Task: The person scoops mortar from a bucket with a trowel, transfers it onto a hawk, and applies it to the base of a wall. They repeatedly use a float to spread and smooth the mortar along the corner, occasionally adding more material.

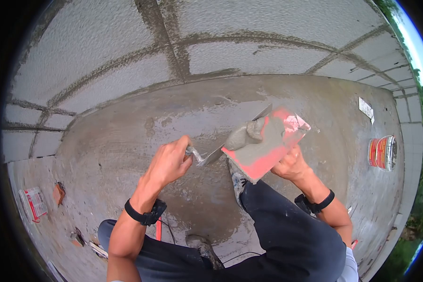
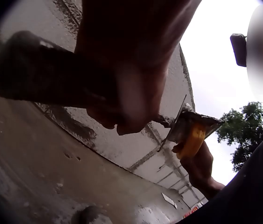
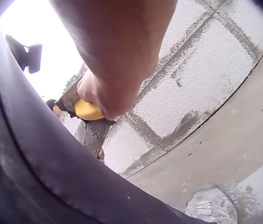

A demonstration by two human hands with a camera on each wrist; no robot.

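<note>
In the head view my left hand (image 1: 170, 160) grips the handle of a metal trowel (image 1: 212, 157), whose blade stands tilted against the left side of a red board. Grey mortar (image 1: 242, 137) lies heaped beside the blade and smeared over the board (image 1: 263, 162). My right hand (image 1: 292, 164) holds that board from below; the right wrist view shows its fingers around a yellow handle (image 3: 88, 110) on the underside. A dark, thick handle end (image 2: 33, 70) sticks out of my left fist in the left wrist view.
A block wall (image 1: 249, 56) with mortared joints rises ahead above the wet grey floor (image 1: 126, 136). At the right stands a red and white bucket (image 1: 382, 152), with a white piece (image 1: 366, 110) behind it. A labelled container (image 1: 33, 203) and a brick fragment (image 1: 59, 193) lie at the left.
</note>
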